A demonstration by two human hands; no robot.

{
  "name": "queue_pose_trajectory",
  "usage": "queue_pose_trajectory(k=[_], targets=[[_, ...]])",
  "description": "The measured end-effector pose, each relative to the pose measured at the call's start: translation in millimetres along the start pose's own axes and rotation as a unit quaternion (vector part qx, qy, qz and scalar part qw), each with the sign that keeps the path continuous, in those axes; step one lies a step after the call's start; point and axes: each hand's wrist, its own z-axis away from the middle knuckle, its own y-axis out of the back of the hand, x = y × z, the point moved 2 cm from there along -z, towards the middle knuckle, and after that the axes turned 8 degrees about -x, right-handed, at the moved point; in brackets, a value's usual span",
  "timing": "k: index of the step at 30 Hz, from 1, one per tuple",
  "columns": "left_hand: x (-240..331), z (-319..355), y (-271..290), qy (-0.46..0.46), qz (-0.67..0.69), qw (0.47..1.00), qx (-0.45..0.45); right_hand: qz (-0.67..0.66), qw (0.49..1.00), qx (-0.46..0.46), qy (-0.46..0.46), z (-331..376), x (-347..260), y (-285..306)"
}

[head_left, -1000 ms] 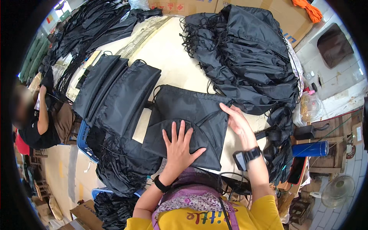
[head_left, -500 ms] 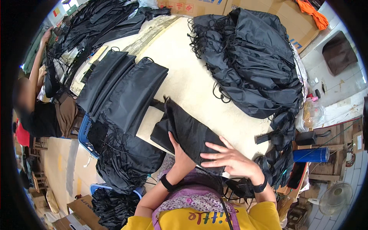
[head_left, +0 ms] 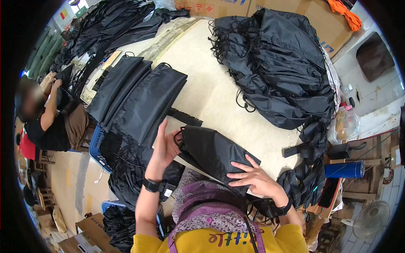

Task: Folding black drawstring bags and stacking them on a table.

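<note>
1. Landmark: the stack of folded bags (head_left: 145,109), black and overlapping, on the pale table (head_left: 202,84). All places are taken from this stack.
2. Folded black bag (head_left: 215,149): right of the stack and nearer the wearer, at the table's near edge, apart from the stack.
3. Key relation: the bag lies between the two hands. From the left hand's fingers it extends rightward, away from the stack; from the right hand's fingers it lies underneath and back toward the stack.
4. Left hand (head_left: 164,149): nearer the stack, just off its near right side. Thumb side raised, palm turned to the bag, fingers at the end with the cord loop (head_left: 179,137). Whether they pinch cord or cloth: cannot tell.
5. Right hand (head_left: 255,177): farther from the stack, over the bag's far-right portion. Fingers spread apart, resting on the cloth, not clamped.
6. Bag's long axis: slants from the stack side down to the right, toward the wearer. Cord end points to the stack; broad end points away. Axis runs crosswise to the stacked bags' own length.
7. Surroundings: dark strip (head_left: 185,117) just right of the stack; big heap of black bags (head_left: 291,67) well to its right; blue basket (head_left: 99,143) at its near left.
</note>
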Motion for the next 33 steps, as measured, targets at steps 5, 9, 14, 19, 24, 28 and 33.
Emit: queue_pose_trajectory(k=[5,9,14,19,24,28,33], targets=[[20,-14,2,0.109,-0.121,0.984,-0.068,0.028,1.0,-0.011,-0.004,-2,-5,6],[19,-35,14,0.134,-0.288,0.948,-0.026,0.026,1.0,-0.004,-0.013,-2,-6,10],[10,-42,28,0.112,-0.357,0.927,-0.038,0.009,0.997,0.07,-0.023,4,6,3],[13,-16,-17,-0.055,-0.799,0.586,0.118,-0.021,0.996,0.069,-0.044,5,20,-5],[-26,4,-57,-0.344,-0.81,0.473,-0.033,-0.021,0.997,0.061,-0.042,3,18,-3],[-55,-8,-38,-0.278,-0.838,0.469,0.017,-0.016,0.998,0.048,-0.041,3,14,0],[-58,-15,-27,-0.263,-0.843,0.469,0.025,-0.068,0.997,0.003,-0.046,13,12,9]])
